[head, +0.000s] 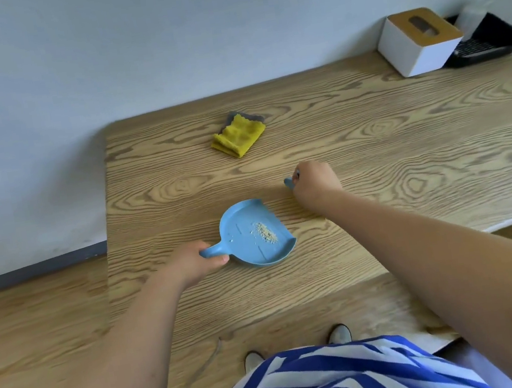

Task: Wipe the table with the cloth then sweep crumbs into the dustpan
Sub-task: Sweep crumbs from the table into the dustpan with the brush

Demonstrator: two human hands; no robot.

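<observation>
The left hand [196, 262] holds the blue plastic dustpan [255, 232] by its handle, with crumbs [266, 232] inside. The right hand [314, 185] is closed around a small blue brush [289, 183], just past the pan's open edge.

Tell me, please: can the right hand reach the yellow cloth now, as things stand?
Probably yes. The cloth lies beyond the right hand with only bare table between. But its fingers are closed on a small blue tool, so it must put that down first.
</observation>
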